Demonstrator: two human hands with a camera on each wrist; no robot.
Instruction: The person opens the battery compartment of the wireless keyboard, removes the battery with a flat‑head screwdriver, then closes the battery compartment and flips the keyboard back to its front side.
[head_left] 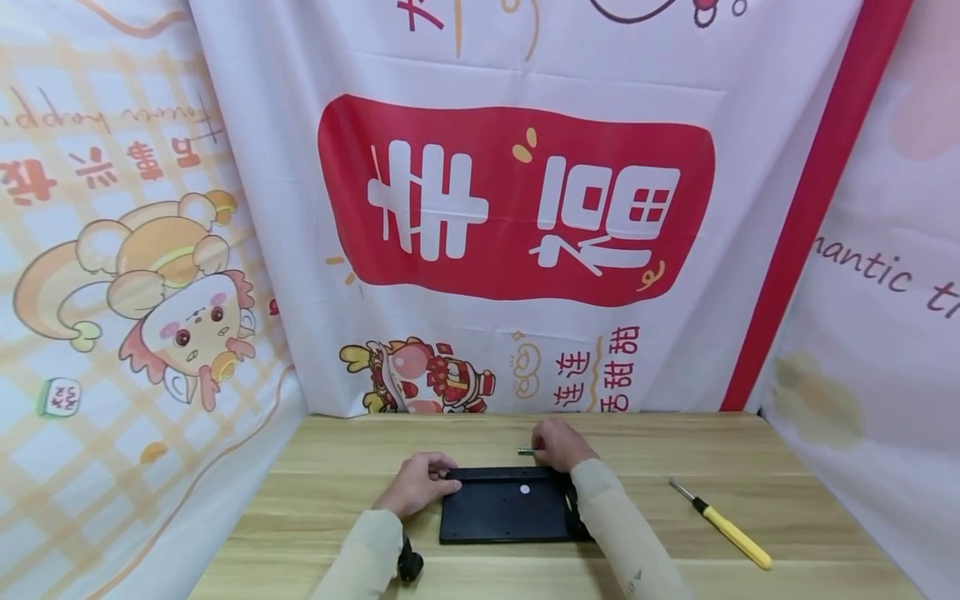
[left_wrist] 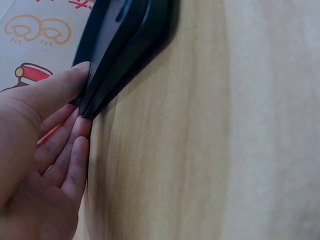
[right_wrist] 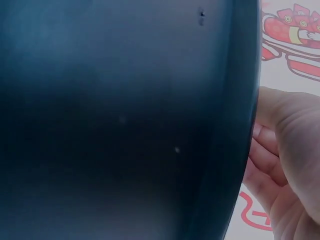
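A flat, black rectangular device [head_left: 502,512] with a raised bar along its far edge and a small white round sticker lies on the wooden table. My left hand [head_left: 422,483] grips its far left corner, the thumb on top and the fingers at the edge, as the left wrist view also shows. Beyond the far right corner, my right hand [head_left: 562,444] pinches a small greenish cylinder that looks like a battery [head_left: 525,451], one end sticking out to the left. In the right wrist view the device [right_wrist: 125,90] hides the fingertips of that hand [right_wrist: 295,150].
To the right lies a screwdriver [head_left: 726,529] with a yellow handle, its metal tip pointing away to the left. Printed cloth [head_left: 517,350] hangs behind the far edge of the table [head_left: 322,467] and along both sides.
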